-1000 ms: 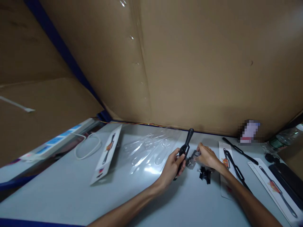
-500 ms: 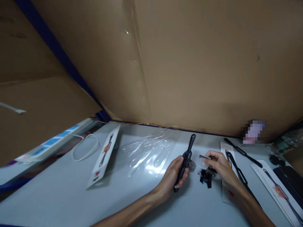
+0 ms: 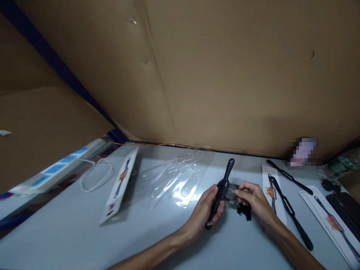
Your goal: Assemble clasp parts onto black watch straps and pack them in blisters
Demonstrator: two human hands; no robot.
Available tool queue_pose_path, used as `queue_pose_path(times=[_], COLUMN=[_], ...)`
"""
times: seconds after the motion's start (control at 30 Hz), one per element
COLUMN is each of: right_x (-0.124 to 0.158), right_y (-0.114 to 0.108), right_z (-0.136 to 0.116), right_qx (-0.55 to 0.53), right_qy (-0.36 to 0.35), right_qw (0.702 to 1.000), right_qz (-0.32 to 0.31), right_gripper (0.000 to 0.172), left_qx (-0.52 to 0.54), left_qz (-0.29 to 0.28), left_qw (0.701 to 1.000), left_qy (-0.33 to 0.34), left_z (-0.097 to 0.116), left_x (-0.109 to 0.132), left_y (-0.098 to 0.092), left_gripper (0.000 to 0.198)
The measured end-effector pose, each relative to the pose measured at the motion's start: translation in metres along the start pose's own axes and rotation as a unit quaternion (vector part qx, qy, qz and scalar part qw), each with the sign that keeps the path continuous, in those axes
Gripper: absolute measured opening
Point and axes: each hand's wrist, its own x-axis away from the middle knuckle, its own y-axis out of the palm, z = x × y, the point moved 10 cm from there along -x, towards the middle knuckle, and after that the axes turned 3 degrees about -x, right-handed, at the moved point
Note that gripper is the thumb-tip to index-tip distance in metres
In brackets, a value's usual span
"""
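Head view: the right hand has moved nearer the black tool.

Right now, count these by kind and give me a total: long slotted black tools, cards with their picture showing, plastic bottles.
Long slotted black tools: 3, one in the left hand
Cards with picture showing: 3
Plastic bottle: 1
Total: 7

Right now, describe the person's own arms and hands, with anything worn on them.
The left hand and right hand are ungloved, with slim fingers. No ring, watch or bracelet shows. Both forearms look slender and uncovered, without visible markings; no sleeve is in view.
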Motion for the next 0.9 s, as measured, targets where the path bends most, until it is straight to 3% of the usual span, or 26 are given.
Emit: queue_pose_path(times=[0.27, 0.63, 0.7, 0.77, 0.83, 0.9], right_x=[0.002, 0.002, 0.001, 0.001, 0.005, 0.008], right_y=[0.018, 0.018, 0.004, -0.025, -0.055, -0.072], right_z=[0.006, 0.001, -0.008, -0.026, -0.049, -0.064], right_qx=[-0.033, 0.035, 0.067, 0.118, 0.192, 0.290], right_qy=[0.015, -0.018, -0.029, -0.063, -0.115, -0.141], right_qw=[0.998, 0.997, 0.997, 0.990, 0.965, 0.932], right_qz=[-0.053, -0.066, -0.032, 0.050, 0.135, 0.165], right_gripper=[0.040, 0.043, 0.044, 0.041, 0.036, 0.030], left_qx=[0.000, -0.019, -0.004, 0.013, 0.025, 0.033], left_qz=[-0.049, -0.062, -0.051, -0.036, -0.026, -0.023], left_qw=[0.999, 0.998, 0.999, 0.999, 0.999, 0.999], left_qy=[0.022, 0.008, 0.000, -0.007, -0.012, -0.018], left_z=[0.007, 0.001, -0.001, -0.003, -0.004, -0.004], left_x=[0.003, 0.000, 0.000, 0.001, 0.002, 0.003], left_y=[0.013, 0.014, 0.011, 0.007, 0.004, 0.003], left_gripper=[0.047, 0.046, 0.048, 0.049, 0.047, 0.045])
